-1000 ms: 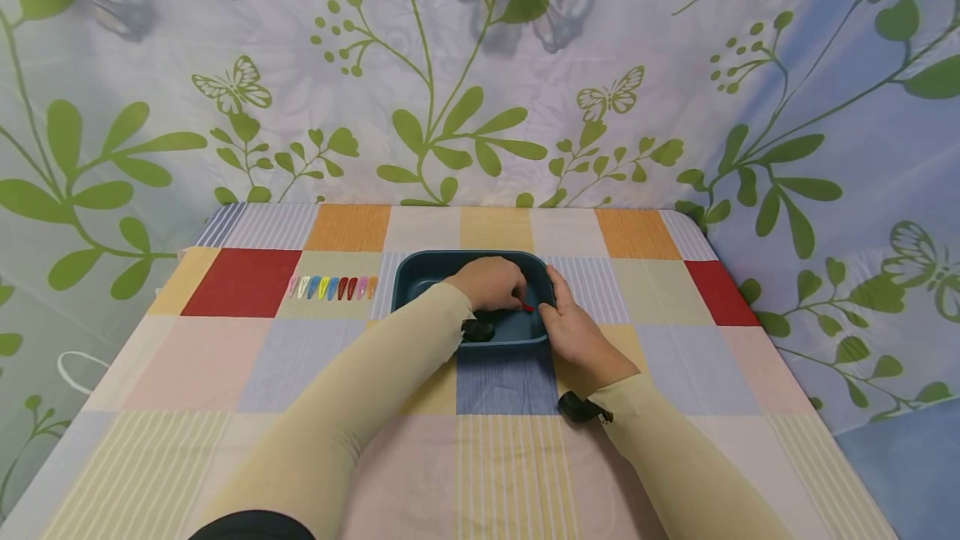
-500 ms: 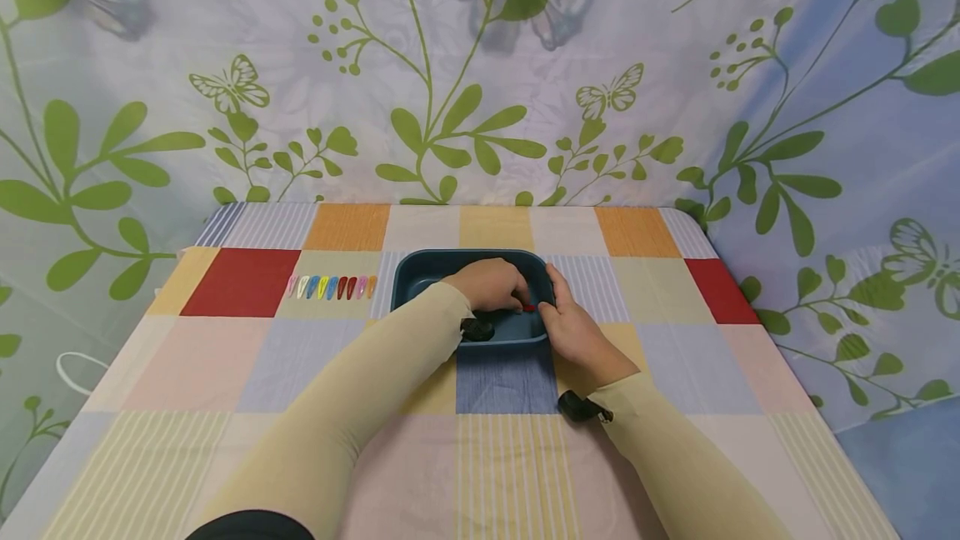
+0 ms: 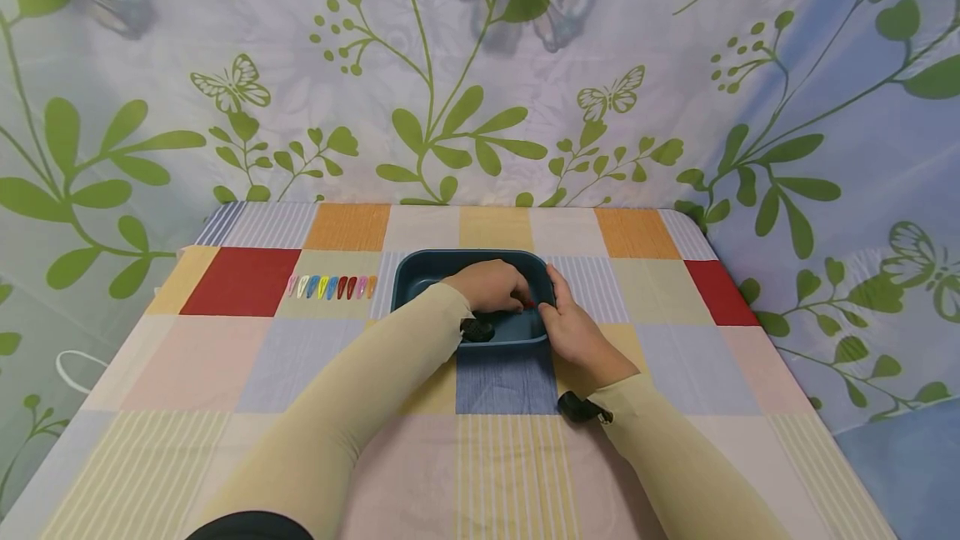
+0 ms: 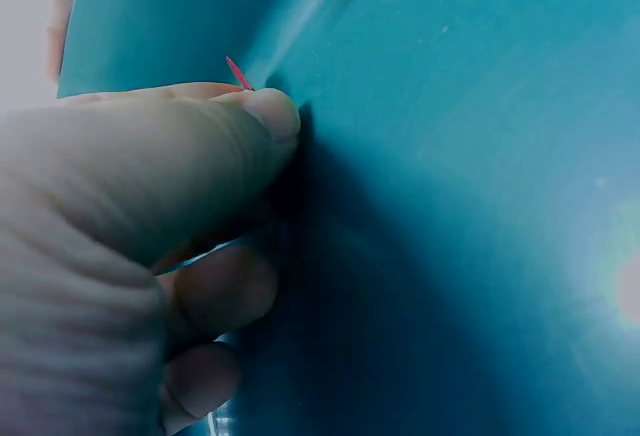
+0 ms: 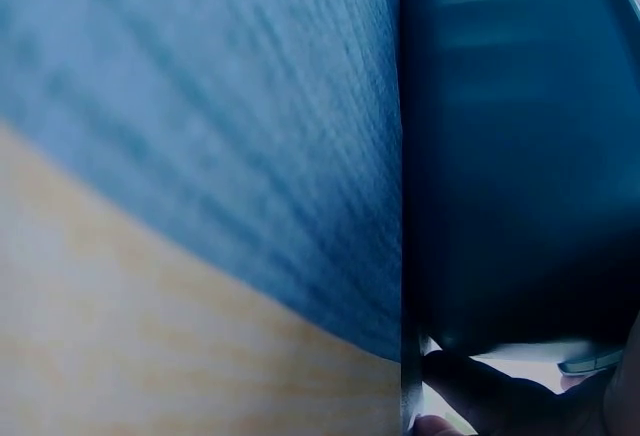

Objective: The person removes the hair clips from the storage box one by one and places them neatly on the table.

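My left hand (image 3: 491,285) reaches down inside a dark blue plastic tub (image 3: 427,263). Between its thumb and forefinger it pinches a small red hair clip (image 4: 238,73), whose thin tip sticks out in the left wrist view; the rest is covered by the fingers. The other fingers of that hand are curled below. At the tub's right end my right hand (image 3: 581,338) grips the side wall, thumb near the rim and fingers along the outside. In the right wrist view the tub's outer wall (image 5: 520,156) fills the right side, with part of the right thumb (image 5: 500,391) low down.
Left of the tub, a neat row of several colourful snap hair clips (image 3: 332,287) lies on the patchwork tablecloth (image 3: 315,365). A leaf-patterned curtain (image 3: 450,65) hangs behind the table. A white cord loop (image 3: 78,372) shows beyond the left edge.
The red hair clip in the tub shows less than before, now mostly behind the left fingers, which have shifted only slightly. The right hand and tub have stayed in place.
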The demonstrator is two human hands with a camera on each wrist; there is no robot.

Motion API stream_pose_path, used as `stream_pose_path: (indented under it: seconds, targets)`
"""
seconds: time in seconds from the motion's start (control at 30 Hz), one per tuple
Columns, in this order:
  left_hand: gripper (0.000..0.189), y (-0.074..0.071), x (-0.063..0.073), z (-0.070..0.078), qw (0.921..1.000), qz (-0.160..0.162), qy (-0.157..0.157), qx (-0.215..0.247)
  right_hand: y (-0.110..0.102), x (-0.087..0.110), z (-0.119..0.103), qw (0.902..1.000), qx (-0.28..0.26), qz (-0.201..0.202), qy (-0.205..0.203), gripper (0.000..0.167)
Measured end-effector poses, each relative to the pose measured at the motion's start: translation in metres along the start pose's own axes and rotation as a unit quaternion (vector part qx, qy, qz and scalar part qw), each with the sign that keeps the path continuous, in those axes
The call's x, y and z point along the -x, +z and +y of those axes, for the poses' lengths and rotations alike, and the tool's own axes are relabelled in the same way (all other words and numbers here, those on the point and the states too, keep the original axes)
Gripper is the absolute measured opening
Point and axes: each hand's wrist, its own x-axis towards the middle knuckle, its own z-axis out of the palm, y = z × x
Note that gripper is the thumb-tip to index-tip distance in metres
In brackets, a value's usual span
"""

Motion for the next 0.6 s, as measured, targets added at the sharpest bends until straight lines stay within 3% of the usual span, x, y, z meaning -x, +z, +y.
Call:
stream_pose_path:
  seconds: [0.3,0.6]
  targets:
    - [0.036,-0.0009,0.0034,0.0017,1.0,0.003,-0.005,0.004,0.0004,-0.0004,0.0012,1.0,-0.003,0.006,-0.003,0.066]
    - [0.041,-0.0029,0.0044,0.0023,0.9999,0.0,-0.012,0.012,0.0001,-0.0004,0.0002,1.0,-0.008,0.003,0.003,0.067]
